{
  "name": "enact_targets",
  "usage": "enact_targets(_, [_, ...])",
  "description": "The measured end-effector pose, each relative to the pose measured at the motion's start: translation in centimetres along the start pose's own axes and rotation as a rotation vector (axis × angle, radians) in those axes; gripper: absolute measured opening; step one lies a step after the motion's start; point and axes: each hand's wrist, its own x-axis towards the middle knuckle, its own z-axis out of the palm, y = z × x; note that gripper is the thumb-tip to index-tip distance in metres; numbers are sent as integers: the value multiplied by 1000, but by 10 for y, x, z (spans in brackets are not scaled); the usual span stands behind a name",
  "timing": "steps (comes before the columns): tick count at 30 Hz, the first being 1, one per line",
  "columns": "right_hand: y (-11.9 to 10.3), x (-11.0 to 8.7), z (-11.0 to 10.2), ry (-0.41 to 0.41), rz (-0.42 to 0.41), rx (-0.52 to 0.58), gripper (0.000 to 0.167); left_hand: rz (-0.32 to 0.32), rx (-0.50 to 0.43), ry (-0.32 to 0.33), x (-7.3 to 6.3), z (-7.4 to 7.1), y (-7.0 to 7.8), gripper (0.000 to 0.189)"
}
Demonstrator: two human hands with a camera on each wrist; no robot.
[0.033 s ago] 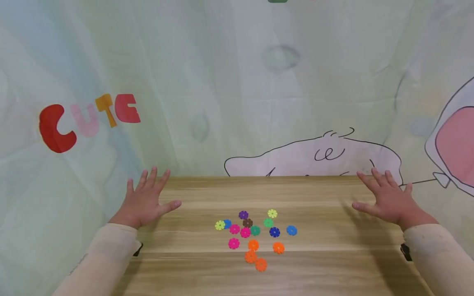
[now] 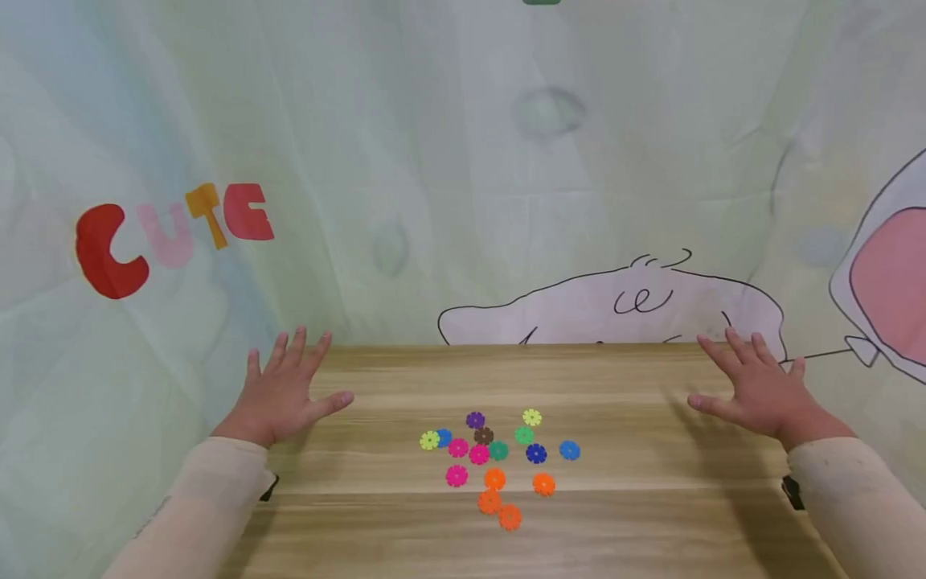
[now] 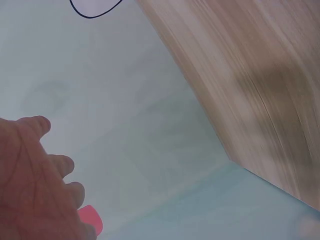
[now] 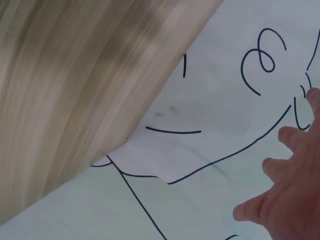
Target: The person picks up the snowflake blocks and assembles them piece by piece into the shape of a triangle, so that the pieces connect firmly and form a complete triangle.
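Observation:
Small flower-shaped plastic discs lie scattered over the middle of the wooden table [image 2: 376, 531]. Among them are orange discs [image 2: 510, 517] at the front, pink discs [image 2: 456, 476], a dark blue disc [image 2: 536, 453], a light blue disc [image 2: 570, 450], a purple disc [image 2: 475, 420] and a brown disc [image 2: 484, 436]. One yellow disc [image 2: 430, 440] partly covers a blue disc [image 2: 444, 438]. At the table's left side the left hand [image 2: 278, 398] is held up with fingers spread, holding nothing. The right hand [image 2: 767, 394] mirrors it at the right side, also without anything in its grasp.
Behind the table hangs a pale printed cloth [image 2: 463, 177] with coloured letters and a line-drawn figure. Its folds meet the table's back edge. Black wrist straps show under both sleeves, such as the right sleeve [image 2: 854, 490].

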Motion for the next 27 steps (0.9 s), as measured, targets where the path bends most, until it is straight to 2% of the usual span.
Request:
enact_targets(7, [-6,2,3,27,-25,48,109,28,-25,8,-1,4,5,106])
enact_targets(14, [-21,5,4,43,-50,-2,106,68,-25,21,-3,6,18,104])
enact_targets(17, [-27,6,4,57,-75,60,104,103,-26,45,-2,8,22,104])
enact_targets(22, [-39,11,10,88,-148,216,101,175,-106,69,-2,15,33,100])
enact_targets(27, [-57,15,21,87,-181,317,90,214,-134,52,-7,29,50,92])
